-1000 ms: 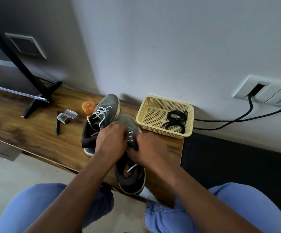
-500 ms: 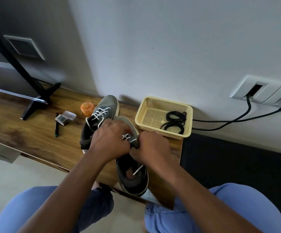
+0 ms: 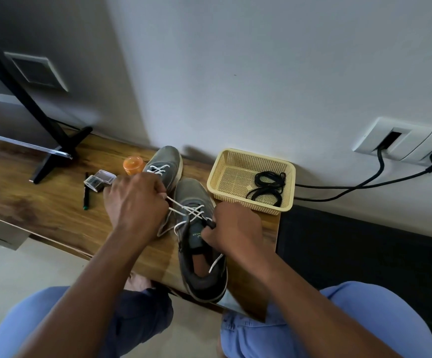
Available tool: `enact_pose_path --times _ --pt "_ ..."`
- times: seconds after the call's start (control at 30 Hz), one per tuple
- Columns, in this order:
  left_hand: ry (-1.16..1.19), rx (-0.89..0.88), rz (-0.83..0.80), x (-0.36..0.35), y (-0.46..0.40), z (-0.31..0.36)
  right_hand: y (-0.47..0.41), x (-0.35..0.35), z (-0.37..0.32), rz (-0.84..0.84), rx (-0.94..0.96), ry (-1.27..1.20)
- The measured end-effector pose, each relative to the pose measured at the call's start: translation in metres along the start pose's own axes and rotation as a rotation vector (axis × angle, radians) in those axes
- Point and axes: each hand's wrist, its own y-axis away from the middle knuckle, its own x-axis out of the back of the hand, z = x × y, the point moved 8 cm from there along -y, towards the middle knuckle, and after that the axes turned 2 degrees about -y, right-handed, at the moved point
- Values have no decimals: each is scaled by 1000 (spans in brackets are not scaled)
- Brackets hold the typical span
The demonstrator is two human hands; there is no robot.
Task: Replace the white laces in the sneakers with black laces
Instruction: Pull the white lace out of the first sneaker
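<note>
Two grey sneakers stand on the wooden worktop (image 3: 41,215), side by side. The far sneaker (image 3: 167,161) has its white laces fully in place. The near sneaker (image 3: 199,244) is the one in work: its white lace (image 3: 186,210) is loose over the upper eyelets, and one free end hangs into the opening at the heel. The left hand (image 3: 134,202) pinches a strand of this lace and pulls it out to the left, so the strand is tight between the fingers and the eyelets. The right hand (image 3: 231,228) holds the near sneaker at its tongue and collar, with the fingers curled around the edge, and keeps it steady.

The black laces (image 3: 268,187) lie coiled in the yellow basket (image 3: 225,161), just beside the toe of the near sneaker, not yet touched.

I judge that the step is to unthread the white lace, and most of the task is still to do. To do it well, the pull should go along the line of the eyelet, one crossing at a time, not all rows at once. The right hand should press the sneaker down, because it stands close to the worktop edge and can slip off. The free end should be kept clear, so it does not make a knot.
</note>
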Motion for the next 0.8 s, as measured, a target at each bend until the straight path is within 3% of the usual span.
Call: enact_pose_path --times 0.1,0.2,0.27,0.5,0.6,0.7,0.8 --pt "-24 -136 -88 -8 8 14 0 -2 -5 9 19 14" --pt "-75 -339 -277 -29 25 44 0 -1 -7 27 35 -3" --pt "-175 -369 -319 -41 32 50 0 -1 -7 35 51 -1" --pt "-125 -265 -210 -39 28 38 0 0 -6 37 30 5" --pt "-22 -81 -104 -17 17 20 1 2 -4 27 15 7" --pt "-105 64 -40 0 9 -1 0 1 -1 27 2 10" --pt "-103 -36 -113 -8 8 5 0 0 -1 36 7 10"
